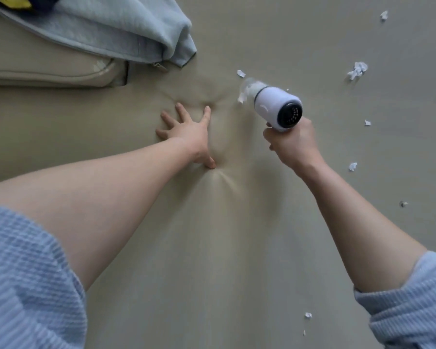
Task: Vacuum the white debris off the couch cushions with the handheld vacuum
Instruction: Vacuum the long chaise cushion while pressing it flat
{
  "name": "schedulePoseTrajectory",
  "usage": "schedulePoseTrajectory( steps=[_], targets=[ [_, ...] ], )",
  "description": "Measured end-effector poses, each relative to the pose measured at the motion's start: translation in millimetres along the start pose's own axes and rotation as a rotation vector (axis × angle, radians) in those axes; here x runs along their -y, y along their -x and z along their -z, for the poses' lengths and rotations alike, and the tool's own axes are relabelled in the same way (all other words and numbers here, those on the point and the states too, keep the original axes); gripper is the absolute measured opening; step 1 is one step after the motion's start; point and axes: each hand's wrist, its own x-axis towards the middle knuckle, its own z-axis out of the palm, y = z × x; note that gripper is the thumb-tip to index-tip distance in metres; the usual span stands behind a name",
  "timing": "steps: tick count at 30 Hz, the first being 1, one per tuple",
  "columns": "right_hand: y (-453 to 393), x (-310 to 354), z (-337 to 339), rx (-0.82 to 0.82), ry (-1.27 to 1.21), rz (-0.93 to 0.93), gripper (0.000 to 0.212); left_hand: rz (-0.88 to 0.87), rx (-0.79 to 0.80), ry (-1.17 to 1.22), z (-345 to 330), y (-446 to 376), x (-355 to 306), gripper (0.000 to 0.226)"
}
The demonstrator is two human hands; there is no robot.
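A beige couch cushion fills the view, with a pale blue garment heaped at its far left. White debris dots the right side. The left hand presses flat, fingers spread, denting the fabric. The right hand grips the handheld vacuum, whose nozzle touches a scrap.

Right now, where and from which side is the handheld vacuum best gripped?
By its handle, from below and behind, as the right hand does now. The white handheld vacuum has a wide barrel body with the handle dropping beneath its rear end, so a fist there probably leaves the clear nozzle free to point at the white debris. The left hand presses flat on the cushion.
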Motion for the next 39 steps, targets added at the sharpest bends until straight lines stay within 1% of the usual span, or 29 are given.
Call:
schedulePoseTrajectory(
  steps=[3, 6, 7, 9, 12, 14, 16, 17, 18, 22, 24, 28, 30, 32, 33, 35, 37, 39],
  targets=[
    [-9, 5, -2, 0.065, 0.094, 0.022, 0.017, 0.002, 0.038, -0.001, 0, -3, -1, 0.143],
    [-7, 8, -1, 0.107, 0.126, 0.031, 0.011, 0.018, 0.072, -0.009, 3, -5, -4, 0.142],
    [-10, 10, -1, 0.108, 0.134, 0.042, 0.010, 0.022, 0.078, -0.009, 4, -6, -5, 0.142],
    [-22, 18, 0, 0.081, 0.143, 0.066, 0.017, 0.023, 0.086, -0.014, 3, -8, -6, 0.142],
    [-47, 33, 0, 0.069, 0.126, 0.089, 0.013, 0.028, 0.097, -0.024, 2, -10, -7, 0.141],
    [-56, 36, 0, 0.074, 0.142, 0.108, 0.013, 0.033, 0.102, -0.032, 2, -11, -7, 0.141],
    [-54, 30, 6, 0.052, 0.149, 0.111, 0.011, 0.033, 0.101, -0.042, 2, -11, -9, 0.141],
    [-51, 22, 11, 0.030, 0.139, 0.096, 0.005, 0.033, 0.102, -0.045, 3, -11, -9, 0.141],
    [-47, 13, 16, -0.001, 0.126, 0.074, 0.005, 0.034, 0.101, -0.047, 3, -11, -8, 0.141],
    [-37, -32, 55, -0.166, 0.022, -0.098, 0.018, 0.040, 0.101, -0.060, 5, -11, -11, 0.142],
    [-34, -43, 65, -0.202, -0.027, -0.143, 0.022, 0.042, 0.105, -0.074, 6, -12, -12, 0.143],
    [-24, -41, 53, -0.137, -0.102, -0.143, 0.018, 0.048, 0.118, -0.083, 4, -16, -13, 0.145],
    [-11, -42, 50, -0.040, -0.101, -0.131, 0.016, 0.040, 0.128, -0.067, 4, -18, -10, 0.146],
    [13, -53, 54, 0.082, -0.033, -0.129, 0.014, 0.022, 0.134, -0.050, 5, -21, -8, 0.148],
    [27, -63, 58, 0.117, -0.007, -0.147, 0.014, 0.018, 0.141, -0.049, 5, -23, -8, 0.149],
    [61, -84, 64, 0.128, -0.002, -0.208, 0.021, 0.016, 0.151, -0.065, 5, -24, -8, 0.152],
    [87, -104, 64, 0.110, -0.030, -0.260, 0.030, 0.005, 0.122, -0.089, 3, -25, -8, 0.153],
    [110, -117, 60, 0.088, -0.047, -0.282, 0.032, -0.018, 0.094, -0.092, -1, -21, -7, 0.152]
  ],
)
